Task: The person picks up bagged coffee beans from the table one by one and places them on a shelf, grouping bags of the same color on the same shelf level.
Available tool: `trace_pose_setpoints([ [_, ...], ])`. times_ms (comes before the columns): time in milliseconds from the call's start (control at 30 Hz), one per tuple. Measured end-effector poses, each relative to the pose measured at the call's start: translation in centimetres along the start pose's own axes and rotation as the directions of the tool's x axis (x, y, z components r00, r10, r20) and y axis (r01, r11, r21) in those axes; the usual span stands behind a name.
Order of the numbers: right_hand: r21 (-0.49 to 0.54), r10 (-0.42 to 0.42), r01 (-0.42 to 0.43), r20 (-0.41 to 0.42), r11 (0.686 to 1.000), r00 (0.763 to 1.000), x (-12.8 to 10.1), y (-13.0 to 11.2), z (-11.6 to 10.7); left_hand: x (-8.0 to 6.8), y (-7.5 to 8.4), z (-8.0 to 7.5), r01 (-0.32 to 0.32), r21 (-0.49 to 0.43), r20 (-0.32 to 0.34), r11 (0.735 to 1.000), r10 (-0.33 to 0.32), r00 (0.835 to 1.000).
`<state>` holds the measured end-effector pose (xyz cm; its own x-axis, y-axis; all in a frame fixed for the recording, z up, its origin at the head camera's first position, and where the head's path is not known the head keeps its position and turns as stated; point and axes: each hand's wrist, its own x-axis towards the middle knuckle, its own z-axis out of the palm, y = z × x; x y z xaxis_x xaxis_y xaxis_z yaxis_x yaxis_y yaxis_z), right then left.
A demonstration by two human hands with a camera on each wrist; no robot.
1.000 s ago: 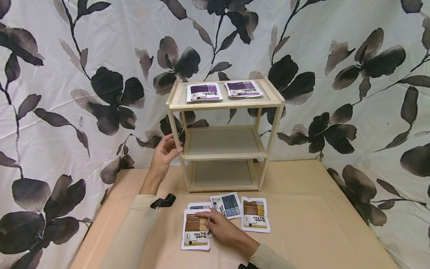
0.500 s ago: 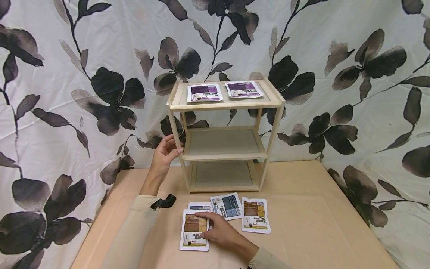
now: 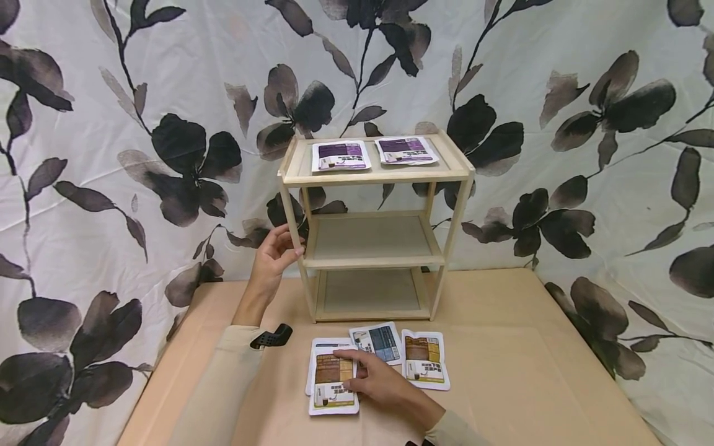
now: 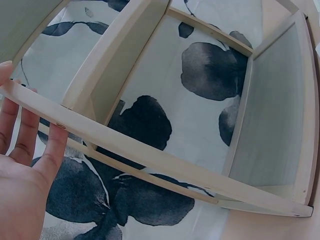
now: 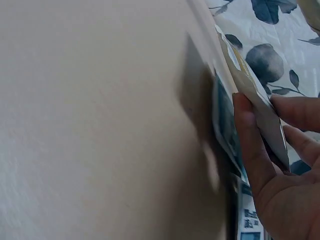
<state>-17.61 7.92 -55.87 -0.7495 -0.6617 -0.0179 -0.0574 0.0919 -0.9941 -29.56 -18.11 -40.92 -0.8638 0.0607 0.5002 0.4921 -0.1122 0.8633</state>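
My left hand (image 3: 269, 257) grips the left front post of a small three-tier wooden shelf (image 3: 376, 262); in the left wrist view its thumb lies on one side of the post, several fingers on the other. In front of the shelf, my right hand (image 3: 385, 384) pinches a white packet with a brown-and-yellow label (image 3: 329, 396) between thumb and fingers. In the right wrist view this packet (image 5: 267, 117) stands tilted, apart from the table. It partly covers a blue-labelled packet (image 3: 333, 342). Another blue-labelled packet (image 3: 385, 341) lies behind the right hand, beside a second brown-labelled packet (image 3: 425, 371).
Two purple-labelled packets (image 3: 341, 156) lie side by side on the top tier. The middle tier (image 3: 374, 236) and bottom tier (image 3: 368, 292) have grey panels. A floral cloth (image 3: 558, 93) hangs behind the peach-coloured table (image 3: 530, 371).
The right hand has shifted the brown-labelled packet slightly left, then to the right, showing more of the blue-labelled packet beneath. The left hand has stayed on the post.
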Motion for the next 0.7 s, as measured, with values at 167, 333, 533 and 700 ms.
trace_pose_setpoints([
  [167,-0.035,0.009,-0.009,0.015,0.999,1.000,-0.4,-1.1,-1.1,0.1,0.0,0.0,-0.007,-0.006,0.001,1.000,0.007,1.000],
  [333,-0.002,0.008,-0.008,0.021,1.000,1.000,-0.6,-2.1,-2.4,0.2,-0.1,0.0,-0.005,-0.006,-0.003,1.000,0.005,1.000],
  [533,0.048,0.002,-0.003,0.014,0.999,1.000,-0.9,-2.9,-3.4,0.2,-0.1,0.0,-0.001,-0.003,-0.007,1.000,0.001,1.000],
  [700,0.105,-0.004,0.002,0.016,0.994,1.000,-1.0,-3.2,-3.8,0.0,-0.2,-0.1,-0.003,0.004,-0.005,1.000,0.004,1.000],
])
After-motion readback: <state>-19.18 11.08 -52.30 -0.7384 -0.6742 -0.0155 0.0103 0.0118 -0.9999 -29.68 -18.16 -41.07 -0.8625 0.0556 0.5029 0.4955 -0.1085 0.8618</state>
